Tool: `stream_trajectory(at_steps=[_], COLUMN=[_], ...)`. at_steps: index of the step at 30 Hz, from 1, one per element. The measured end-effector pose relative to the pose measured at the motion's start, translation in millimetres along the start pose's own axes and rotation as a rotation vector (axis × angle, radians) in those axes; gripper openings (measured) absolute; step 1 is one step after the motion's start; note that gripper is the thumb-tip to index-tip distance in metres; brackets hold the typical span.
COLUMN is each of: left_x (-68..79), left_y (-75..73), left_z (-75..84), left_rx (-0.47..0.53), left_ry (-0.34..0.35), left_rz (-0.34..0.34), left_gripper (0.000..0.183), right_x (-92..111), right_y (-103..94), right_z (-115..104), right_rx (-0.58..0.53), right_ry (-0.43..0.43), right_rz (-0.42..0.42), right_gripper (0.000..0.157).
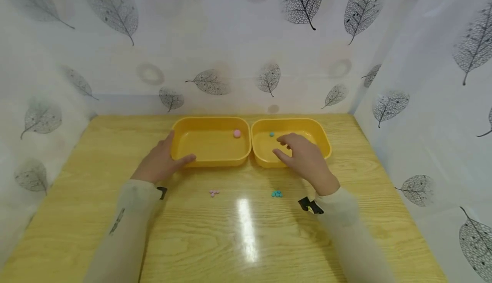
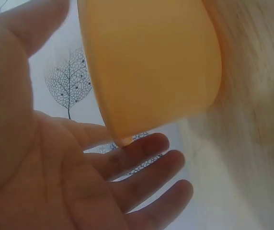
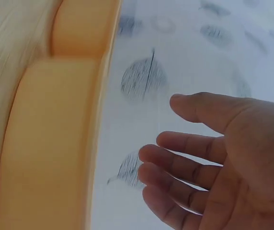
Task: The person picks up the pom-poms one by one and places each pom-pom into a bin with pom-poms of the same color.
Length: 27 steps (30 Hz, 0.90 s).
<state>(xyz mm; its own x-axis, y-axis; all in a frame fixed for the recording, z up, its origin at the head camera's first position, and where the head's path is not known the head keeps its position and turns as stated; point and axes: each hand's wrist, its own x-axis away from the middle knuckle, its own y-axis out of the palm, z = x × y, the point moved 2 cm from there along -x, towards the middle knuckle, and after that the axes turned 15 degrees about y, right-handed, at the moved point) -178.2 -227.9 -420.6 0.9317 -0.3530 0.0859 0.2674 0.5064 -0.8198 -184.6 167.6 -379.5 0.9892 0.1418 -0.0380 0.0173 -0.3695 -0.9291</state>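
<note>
Two yellow plastic bins stand side by side on the table. At the left bin, my left hand rests against the near left corner, thumb along the front rim and fingers by the left side. In the left wrist view, the fingers are spread and loosely bent beside the bin's wall. A pink ball lies inside that bin. Over the right bin hovers my right hand, thumb and fingers apart, with nothing seen between them. A small blue piece lies in this bin.
Several small pink pieces lie on the table in front of the left bin. Several blue pieces lie in front of the right bin. A white curtain with leaf prints surrounds the table's back and sides.
</note>
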Motion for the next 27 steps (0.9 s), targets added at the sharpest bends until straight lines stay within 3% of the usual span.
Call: stream_trajectory(at_steps=[7, 15, 21, 27], left_x=[-0.3, -2.4, -2.5, -1.2], left_y=[-1.6, 1.4, 2.5, 1.9], left_z=[-0.3, -1.5, -0.9, 1.2], left_rx=[-0.025, -0.045, -0.045, -0.043], left_ry=[-0.021, -0.042, -0.046, -0.048], left_rz=[-0.019, -0.023, -0.020, -0.020], left_gripper=[0.122, 0.124, 0.124, 0.125], right_x=[5, 7, 9, 14], right_y=[21.2, 46.0, 74.2, 99.9], right_z=[-59, -106, -126, -131], right_rx=[0.003, 0.061, 0.154, 0.260], right_ry=[-0.144, -0.266, -0.299, -0.369], right_rz=[-0.061, -0.165, -0.204, -0.170], right_gripper=[0.030, 0.025, 0.026, 0.025])
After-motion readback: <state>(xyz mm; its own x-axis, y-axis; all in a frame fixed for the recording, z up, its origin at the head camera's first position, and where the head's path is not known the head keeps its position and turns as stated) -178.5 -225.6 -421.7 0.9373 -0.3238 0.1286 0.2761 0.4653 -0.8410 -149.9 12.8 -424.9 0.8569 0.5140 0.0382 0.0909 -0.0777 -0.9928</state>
